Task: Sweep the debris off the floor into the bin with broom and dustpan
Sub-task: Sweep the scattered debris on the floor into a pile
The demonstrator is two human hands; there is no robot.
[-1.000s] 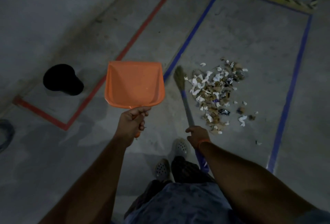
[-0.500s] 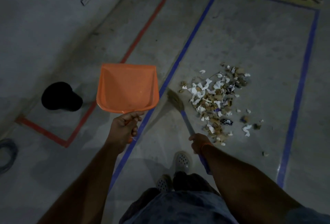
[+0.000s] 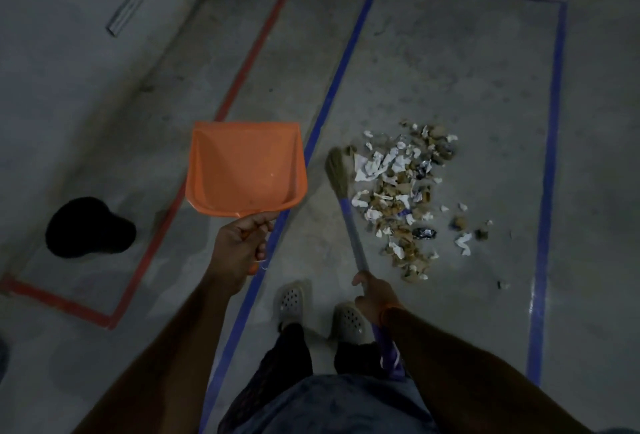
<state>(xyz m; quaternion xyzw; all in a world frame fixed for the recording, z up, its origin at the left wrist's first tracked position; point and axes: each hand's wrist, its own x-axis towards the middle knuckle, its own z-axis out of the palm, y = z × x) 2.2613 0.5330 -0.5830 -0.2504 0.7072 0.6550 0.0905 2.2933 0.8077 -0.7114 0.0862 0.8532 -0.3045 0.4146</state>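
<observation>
Concrete floor [image 3: 450, 70]: right hand [image 3: 375, 297] grips broom [image 3: 346, 212], bristles pointing away; left hand [image 3: 239, 246] holds dustpan [image 3: 246, 170].

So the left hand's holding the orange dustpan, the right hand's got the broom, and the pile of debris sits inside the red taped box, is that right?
Not quite. The head view shows the debris pile inside the blue taped box, not the red one. The left hand does hold the orange dustpan, the right hand the broom.
</observation>
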